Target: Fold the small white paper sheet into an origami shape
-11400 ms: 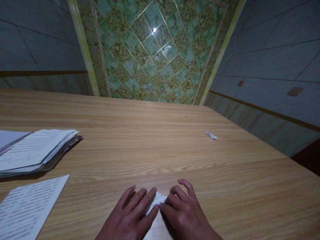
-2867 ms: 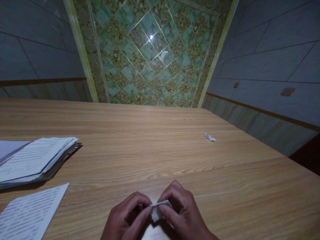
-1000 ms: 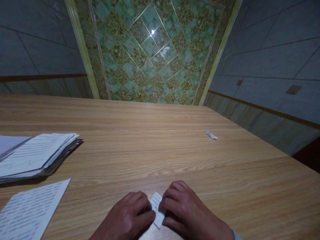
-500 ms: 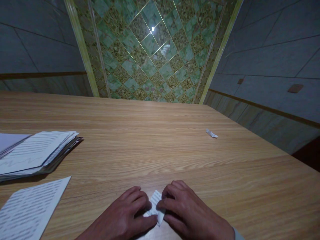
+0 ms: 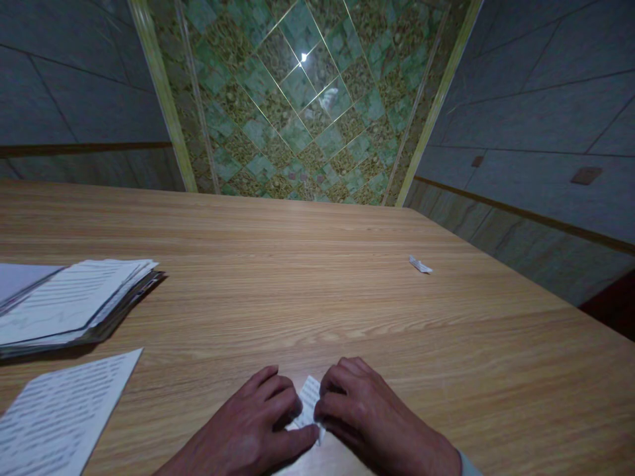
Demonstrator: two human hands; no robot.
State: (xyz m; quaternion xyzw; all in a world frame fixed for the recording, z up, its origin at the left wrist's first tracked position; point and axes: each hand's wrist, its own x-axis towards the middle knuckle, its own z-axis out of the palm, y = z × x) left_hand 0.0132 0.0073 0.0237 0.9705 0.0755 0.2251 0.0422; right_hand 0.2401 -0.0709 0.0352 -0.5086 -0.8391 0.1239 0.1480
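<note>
A small folded piece of printed paper (image 5: 310, 395) lies on the table between my two hands, near the bottom edge of the view. My left hand (image 5: 258, 420) grips its left side, with the thumb laid across the lower part. Curled fingers of my right hand (image 5: 364, 410) hold the paper's right side. Its upper corner sticks out between the hands, while the lower edges are partly hidden under the fingers and thumb.
On the wooden table (image 5: 278, 284), a thick stack of papers (image 5: 84, 291) sits at the left. A loose printed sheet (image 5: 69, 410) lies in front of it. A small folded paper (image 5: 420, 265) rests toward the far right.
My left thumb has slid slightly right over the lower part of the paper. The right fingers have shifted a little, and less of the paper's bottom tip shows.
</note>
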